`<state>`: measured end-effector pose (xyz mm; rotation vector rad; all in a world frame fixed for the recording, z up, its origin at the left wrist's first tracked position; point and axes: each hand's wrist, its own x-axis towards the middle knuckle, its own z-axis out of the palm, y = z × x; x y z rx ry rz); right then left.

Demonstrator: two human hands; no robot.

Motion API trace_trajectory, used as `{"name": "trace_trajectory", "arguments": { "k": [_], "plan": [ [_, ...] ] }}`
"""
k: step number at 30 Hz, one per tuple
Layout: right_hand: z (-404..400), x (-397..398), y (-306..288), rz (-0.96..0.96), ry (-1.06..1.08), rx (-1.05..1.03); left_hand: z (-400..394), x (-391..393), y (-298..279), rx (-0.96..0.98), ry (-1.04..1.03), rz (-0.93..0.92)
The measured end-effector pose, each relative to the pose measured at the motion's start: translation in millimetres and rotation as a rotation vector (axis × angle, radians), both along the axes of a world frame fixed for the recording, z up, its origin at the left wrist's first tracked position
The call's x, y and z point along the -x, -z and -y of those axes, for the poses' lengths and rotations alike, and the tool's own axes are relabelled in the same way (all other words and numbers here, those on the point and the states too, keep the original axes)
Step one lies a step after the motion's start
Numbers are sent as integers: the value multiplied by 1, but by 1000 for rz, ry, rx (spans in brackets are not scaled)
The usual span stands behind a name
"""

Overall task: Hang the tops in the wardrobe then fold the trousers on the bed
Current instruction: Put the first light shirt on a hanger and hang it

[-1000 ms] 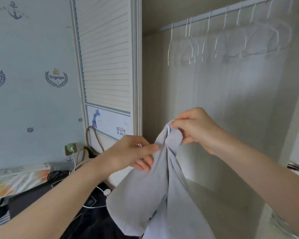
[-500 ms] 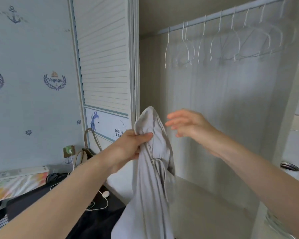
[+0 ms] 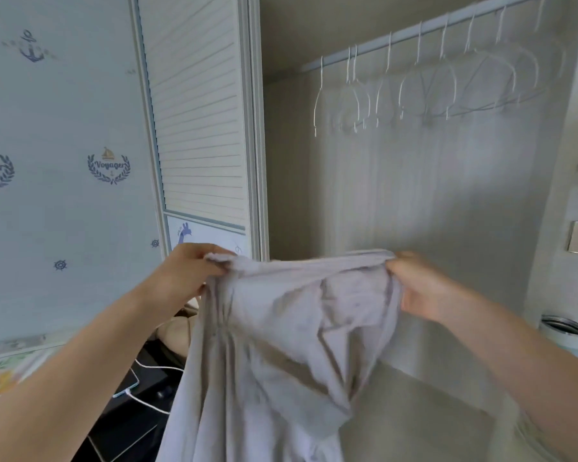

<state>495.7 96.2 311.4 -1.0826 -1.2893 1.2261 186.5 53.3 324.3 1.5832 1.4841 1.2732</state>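
In the head view, a pale grey top (image 3: 291, 331) hangs stretched between both hands in front of the open wardrobe (image 3: 414, 201). The left hand (image 3: 187, 276) grips its upper left edge, the right hand (image 3: 414, 288) pinches the upper right edge, and the cloth drapes down between the forearms. Above, empty white hangers (image 3: 424, 85) hang on the rail (image 3: 414, 31). A louvred door (image 3: 197, 111) stands left; dark items with a white cable (image 3: 147, 400) lie below.

The top (image 3: 281, 328) is soft, matt, creased pale grey cloth. The hangers (image 3: 424, 91) are thin white wire on a smooth rail (image 3: 397, 38). The wardrobe (image 3: 414, 195) back shows matt, faintly ribbed wood grain.
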Motion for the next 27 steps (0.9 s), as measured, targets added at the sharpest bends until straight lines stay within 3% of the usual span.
{"name": "trace_trajectory", "arguments": {
  "k": [5,10,13,19,21,24,27],
  "plan": [
    [6,0,-33,164,-25,-117,15,-48,21,213,244,-381],
    [10,4,-48,406,-68,-244,29,-114,44,349,435,-522],
    [8,-5,-53,511,-12,-334,26,-126,68,364,454,-541],
    [-3,-25,-36,804,210,-617,8,-122,85,368,351,-849],
    [-16,-35,-20,1003,234,-676,-1,-115,82,382,312,-685],
    [-26,-45,8,1333,125,-412,-19,-102,69,493,278,-41],
    [-13,-43,32,1407,121,-259,-40,-101,51,476,265,347]
  ]
}}
